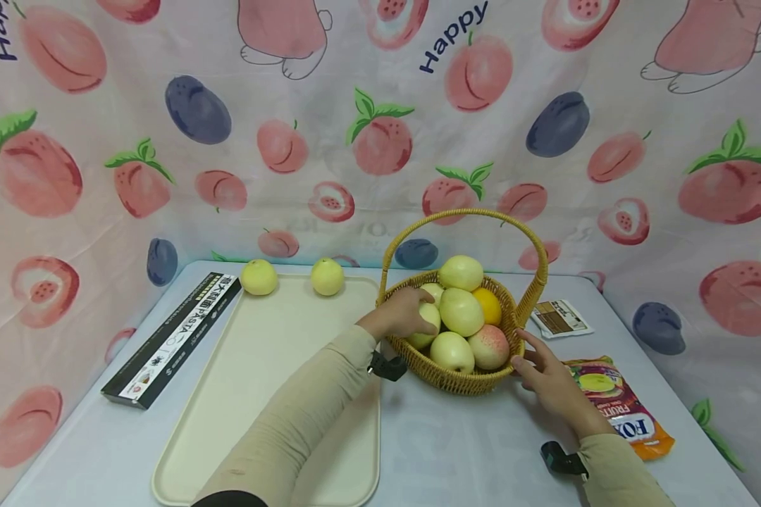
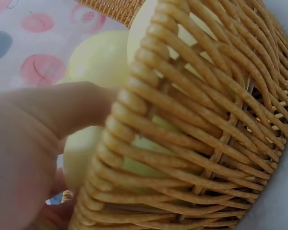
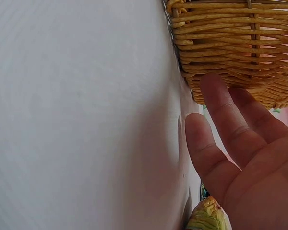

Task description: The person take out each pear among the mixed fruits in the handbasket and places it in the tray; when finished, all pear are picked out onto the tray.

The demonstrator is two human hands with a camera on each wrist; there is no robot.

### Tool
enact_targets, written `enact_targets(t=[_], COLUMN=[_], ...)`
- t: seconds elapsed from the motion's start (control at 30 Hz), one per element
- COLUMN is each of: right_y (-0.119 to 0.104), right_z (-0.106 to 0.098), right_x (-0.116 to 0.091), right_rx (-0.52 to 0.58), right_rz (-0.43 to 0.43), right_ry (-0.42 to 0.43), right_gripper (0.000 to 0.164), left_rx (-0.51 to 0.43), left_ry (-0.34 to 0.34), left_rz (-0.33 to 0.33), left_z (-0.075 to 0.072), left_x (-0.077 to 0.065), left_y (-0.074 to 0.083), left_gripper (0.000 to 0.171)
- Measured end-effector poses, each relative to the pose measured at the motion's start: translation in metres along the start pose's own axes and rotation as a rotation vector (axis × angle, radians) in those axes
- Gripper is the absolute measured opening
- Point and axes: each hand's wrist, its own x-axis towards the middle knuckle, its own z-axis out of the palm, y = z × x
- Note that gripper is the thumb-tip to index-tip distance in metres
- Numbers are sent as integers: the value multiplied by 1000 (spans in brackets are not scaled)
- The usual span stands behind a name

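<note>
A wicker basket (image 1: 456, 382) with a tall handle stands right of the tray, filled with several yellow-green apples, an orange (image 1: 488, 306) and a peach (image 1: 490, 346). My left hand (image 1: 406, 313) reaches over its left rim, fingers curled round a yellow-green apple (image 1: 426, 324) inside. In the left wrist view the thumb lies over the rim, and the woven wall (image 2: 197, 120) hides part of the fruit. On the other side, my right hand (image 1: 548, 377) touches the basket near the handle's base. Its fingers (image 3: 223, 108) are extended beside the weave in the right wrist view.
A cream tray (image 1: 292, 366) lies on the left, with two more yellow-green apples (image 1: 258, 277) (image 1: 327, 276) along its far edge. Left of it is a black pasta box (image 1: 174, 338). A candy bag (image 1: 621, 408) and a small flat packet (image 1: 561, 318) lie to the right. Fruit-printed cloth hangs behind.
</note>
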Motion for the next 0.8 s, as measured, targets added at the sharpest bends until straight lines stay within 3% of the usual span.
enact_targets(t=[0.27, 0.8], right_y=[-3, -5], right_z=[-1, 0], right_x=[-1, -1], right_rx=[-12, -7], right_rz=[0, 41], right_ry=[6, -4], right_gripper=[69, 71], left_rx=[-32, -40], left_ry=[75, 121], left_rz=[59, 155], left_z=[-1, -9], left_x=[-3, -14], left_y=[-3, 3], left_gripper=[63, 63])
